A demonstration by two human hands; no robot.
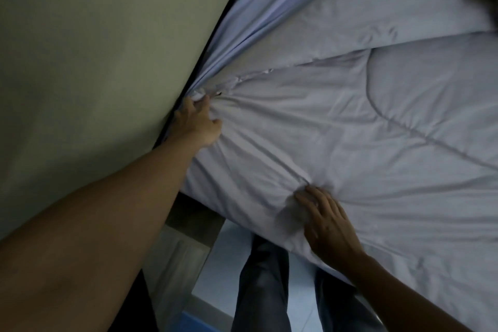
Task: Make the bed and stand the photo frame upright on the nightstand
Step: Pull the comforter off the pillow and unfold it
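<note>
Nearest the camera, the person's legs in dark trousers (pixel 258 291) stand on a pale floor (pixel 215 259), right against the near edge of the bed. Just above them, the right hand (pixel 326 221) lies on the pale quilt (pixel 350 148) close to that edge. Its fingers are nearly straight and only slightly apart, and the fingertips press into a crease in the cloth. The quilt covers most of the mattress, its near edge hanging a little over the side, with curved stitched seams running across it to the right.

Further in, the bare left arm reaches across to the wall side. There the left hand (pixel 198 121) has its fingers curled round a bunched handful of the quilt's edge, and folds fan out from that grip towards the right hand. Beyond the grip, a light blue sheet (pixel 256 8) lies in long pleats along the wall (pixel 94 48), which is a plain, dull green. Furthest off, a pale pillow (pixel 377 8) lies at the head of the bed, touching the quilt's upper edge.
</note>
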